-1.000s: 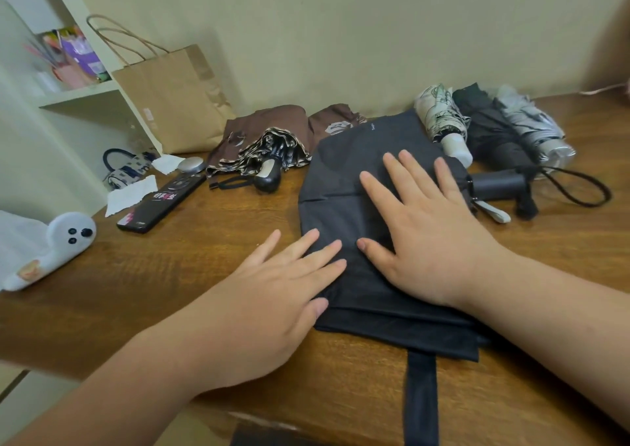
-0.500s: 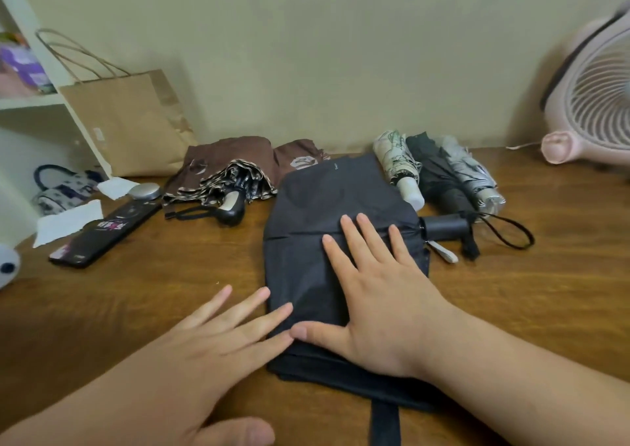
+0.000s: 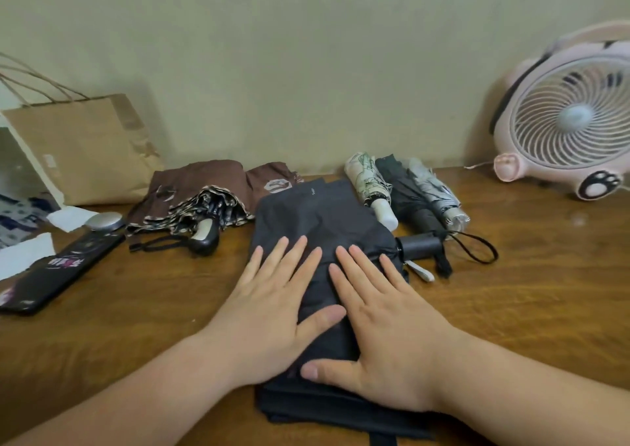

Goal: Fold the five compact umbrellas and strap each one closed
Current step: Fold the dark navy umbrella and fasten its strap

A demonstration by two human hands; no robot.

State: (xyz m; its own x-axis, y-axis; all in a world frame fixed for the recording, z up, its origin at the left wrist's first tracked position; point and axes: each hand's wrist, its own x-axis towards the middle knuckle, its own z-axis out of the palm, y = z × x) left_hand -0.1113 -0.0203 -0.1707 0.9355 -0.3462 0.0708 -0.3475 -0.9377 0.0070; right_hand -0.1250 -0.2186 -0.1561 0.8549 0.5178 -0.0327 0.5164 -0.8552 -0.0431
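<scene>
Item: black umbrella (image 3: 320,214); my left hand (image 3: 272,312) and right hand (image 3: 388,329) press flat on it, fingers straight, gripping nothing; best: smooth pleats evenly before rolling

Left hand (image 3: 272,312) and right hand (image 3: 392,336) lay flat, fingers straight, side by side on the flattened canopy of the black umbrella (image 3: 324,214) on the wooden table (image 3: 528,292); its handle (image 3: 421,246) pointed right; behind the handle lay three rolled umbrellas, floral (image 3: 366,179), dark (image 3: 409,197) and grey (image 3: 434,190), touching; a brown umbrella (image 3: 204,203) lay loose at left, beside a paper bag (image 3: 85,149); a pink fan (image 3: 572,118) stood at far right.
</scene>
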